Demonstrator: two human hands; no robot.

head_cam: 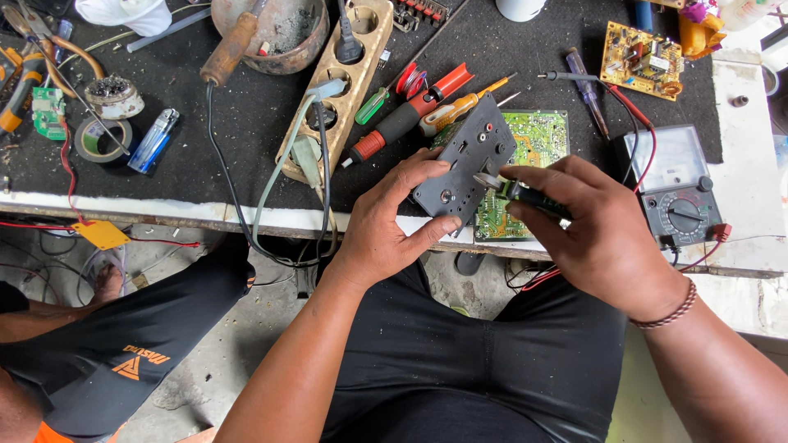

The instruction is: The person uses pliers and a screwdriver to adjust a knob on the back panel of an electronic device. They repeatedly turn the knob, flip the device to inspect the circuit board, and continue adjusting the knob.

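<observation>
My left hand (390, 217) grips a dark grey metal plate (466, 164) with several holes and sockets, fixed to a green circuit board (538, 143). The board stands tilted at the bench's front edge. My right hand (595, 234) holds a black-handled screwdriver (525, 195). Its tip touches the plate near the right edge.
Loose screwdrivers, one red and black (406, 115) and one orange (460, 107), lie behind the plate. A wooden power strip (336, 86), a soldering iron (230, 49), a tape roll (103, 139) and a lighter (153, 139) sit to the left. An analogue multimeter (677, 193) with probes sits to the right, a yellow circuit board (642, 59) behind it.
</observation>
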